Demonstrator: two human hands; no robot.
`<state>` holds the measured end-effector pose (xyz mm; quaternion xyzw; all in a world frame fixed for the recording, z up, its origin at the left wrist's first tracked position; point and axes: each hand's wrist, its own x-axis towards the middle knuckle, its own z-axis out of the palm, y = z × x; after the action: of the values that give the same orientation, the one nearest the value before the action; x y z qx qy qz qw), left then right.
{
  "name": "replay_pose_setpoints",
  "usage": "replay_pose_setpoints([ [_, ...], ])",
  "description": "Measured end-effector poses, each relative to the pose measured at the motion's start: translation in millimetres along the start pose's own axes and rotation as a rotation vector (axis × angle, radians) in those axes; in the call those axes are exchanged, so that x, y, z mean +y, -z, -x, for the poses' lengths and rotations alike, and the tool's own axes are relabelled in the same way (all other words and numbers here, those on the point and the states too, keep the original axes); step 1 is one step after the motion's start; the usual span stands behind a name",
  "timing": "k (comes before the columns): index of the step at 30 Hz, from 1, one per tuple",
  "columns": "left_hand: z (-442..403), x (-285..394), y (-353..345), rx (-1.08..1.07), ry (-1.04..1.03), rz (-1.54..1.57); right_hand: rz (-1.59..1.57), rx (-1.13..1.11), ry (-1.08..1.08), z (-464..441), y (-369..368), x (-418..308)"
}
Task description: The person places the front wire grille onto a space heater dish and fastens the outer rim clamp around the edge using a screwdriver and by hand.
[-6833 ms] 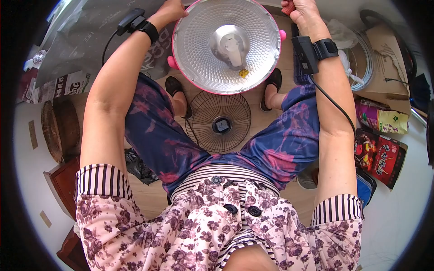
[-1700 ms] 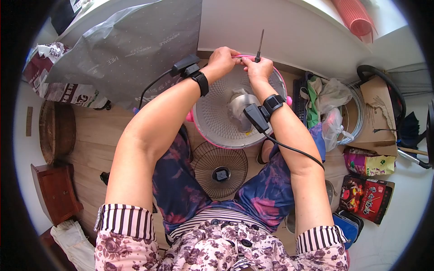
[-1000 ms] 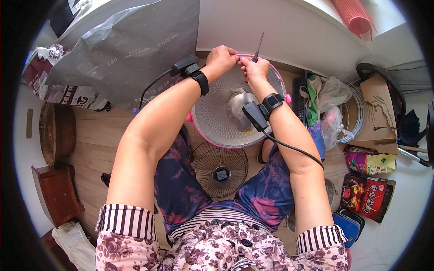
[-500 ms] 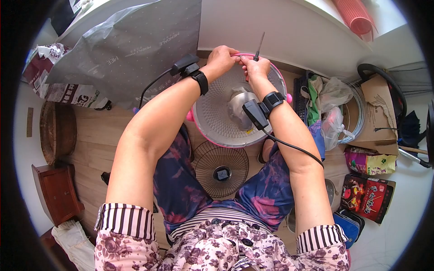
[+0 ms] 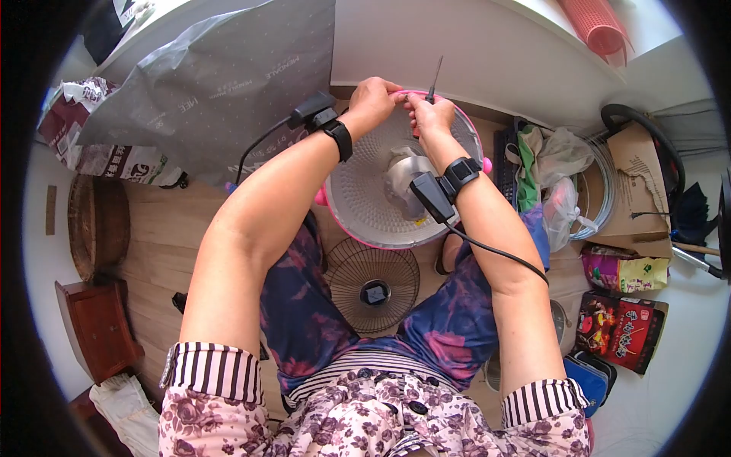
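In front of me stands a round dish heater (image 5: 365,190) with a dimpled silvery reflector, a pink rim and pink side knobs. My left hand (image 5: 371,103) grips the far edge of that rim, its fingertips pressed together there. Close beside it, my right hand (image 5: 432,118) is closed around a screwdriver (image 5: 436,76), whose thin shaft points up and away and whose red handle shows under the palm. The right fingertips also reach the rim; any small part between them is hidden. A round wire guard (image 5: 373,312) lies on the floor between my legs.
Grey plastic sheeting (image 5: 221,91) leans at the left, near a wooden tub (image 5: 99,225) and a small wooden cabinet (image 5: 99,327). To the right are plastic bags (image 5: 563,156), coiled wire (image 5: 605,183), a torn cardboard box (image 5: 640,179) and a red box (image 5: 620,331).
Both hands keep their places at the rim, with the screwdriver still in the right one. The view has shifted only slightly.
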<state>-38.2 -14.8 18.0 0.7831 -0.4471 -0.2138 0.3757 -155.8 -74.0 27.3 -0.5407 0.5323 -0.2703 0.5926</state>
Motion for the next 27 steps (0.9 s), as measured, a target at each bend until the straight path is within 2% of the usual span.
replay_pose_setpoints([
  [3,1,3,2,-0.02,0.037,0.012,0.345,0.114,0.205,-24,8,9],
  [4,1,3,2,-0.022,0.032,0.015,0.39,0.123,0.204,-24,13,7],
  [8,4,4,4,-0.027,0.027,0.019,0.334,-0.025,0.377,0,42,-7],
  [11,3,5,4,-0.016,0.025,0.013,0.508,0.011,0.581,29,64,-18],
  [16,6,3,5,0.001,-0.002,-0.013,0.61,-0.016,0.768,74,81,-43],
  [27,0,-6,4,0.009,-0.035,-0.015,0.747,-0.104,0.857,71,81,-24],
])
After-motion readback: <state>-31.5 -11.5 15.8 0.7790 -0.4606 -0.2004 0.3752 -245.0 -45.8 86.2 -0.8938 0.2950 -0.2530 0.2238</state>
